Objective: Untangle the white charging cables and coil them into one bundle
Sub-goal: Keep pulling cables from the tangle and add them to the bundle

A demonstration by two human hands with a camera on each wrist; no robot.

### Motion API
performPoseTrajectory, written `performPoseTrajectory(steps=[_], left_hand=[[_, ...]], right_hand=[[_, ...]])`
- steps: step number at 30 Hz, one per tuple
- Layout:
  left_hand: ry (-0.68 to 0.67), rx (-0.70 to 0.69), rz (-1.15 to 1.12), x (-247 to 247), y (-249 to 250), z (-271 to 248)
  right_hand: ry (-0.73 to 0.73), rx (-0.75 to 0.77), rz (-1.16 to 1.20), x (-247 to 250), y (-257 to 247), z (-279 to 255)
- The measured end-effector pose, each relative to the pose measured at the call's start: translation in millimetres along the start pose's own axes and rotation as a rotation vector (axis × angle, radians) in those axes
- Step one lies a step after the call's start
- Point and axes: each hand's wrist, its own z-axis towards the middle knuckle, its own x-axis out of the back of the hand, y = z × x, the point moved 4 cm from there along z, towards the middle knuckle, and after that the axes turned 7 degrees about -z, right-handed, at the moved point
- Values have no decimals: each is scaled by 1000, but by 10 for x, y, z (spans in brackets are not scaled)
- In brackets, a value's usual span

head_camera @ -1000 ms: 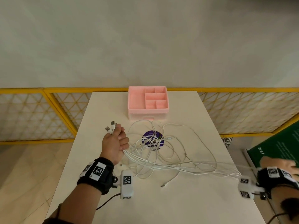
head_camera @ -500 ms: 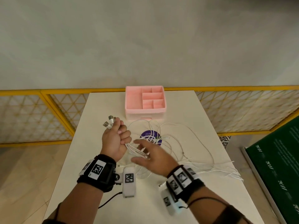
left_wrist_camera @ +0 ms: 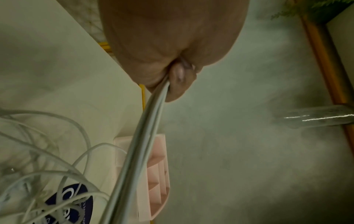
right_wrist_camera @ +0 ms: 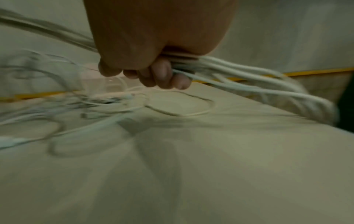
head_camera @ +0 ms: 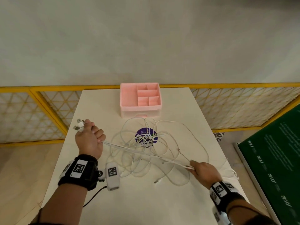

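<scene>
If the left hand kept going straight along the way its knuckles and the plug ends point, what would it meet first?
Nothing close, as far as the head view shows. The left hand points up-left toward the table edge, plug ends leading. Only bare tabletop lies ahead, then the yellow railing beyond; depth there is unclear.

The purple round sticker [head_camera: 146, 135] on the table [head_camera: 146, 200] begins "Let's", the rest unreadable; the green board [head_camera: 276, 159] carries white print too small to read.
</scene>
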Motion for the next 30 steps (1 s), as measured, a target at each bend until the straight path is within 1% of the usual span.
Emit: performPoseTrajectory(steps=[3,5,7,10,11,12,15,17,20,22,23,25,26,27,28,30], left_hand=[[0,-4,26,-16,-8,9],[3,9,30,-2,-32,10],[1,30,40,26,-86,-2],[-1,58,85,63,-198,-67],[-2,67,93,69,-223,-93],[-4,79,96,79,-238,-114],[-10,147,78,97,-275,-150],[-2,181,78,110,-293,-173],[14,190,110,91,-327,-230],[21,191,107,51,-352,-276],[24,193,101,29,-364,-299],[28,201,96,-6,-391,-345],[23,205,94,-31,-409,-370],[13,211,90,-58,-429,-397],[2,218,83,-87,-457,-425],[-15,240,62,-145,-519,-484]], right_hand=[[-53,-202,42,-78,526,-50],[-32,-295,119,-36,809,-56],[61,-376,141,130,990,-92],[299,-514,120,423,1090,-163],[342,-544,116,483,1091,-166],[346,-562,112,511,1078,-155],[237,-567,97,350,1053,-69],[79,-561,26,66,1036,-10],[-191,-577,-61,-322,975,7],[-293,-518,-96,-348,813,35],[-299,-453,-120,-289,682,80],[-246,-257,-159,-70,288,189],[-203,-139,-106,48,36,241],[-161,-23,22,186,-242,267],[-134,80,213,316,-525,272],[-130,246,569,557,-1118,261]])
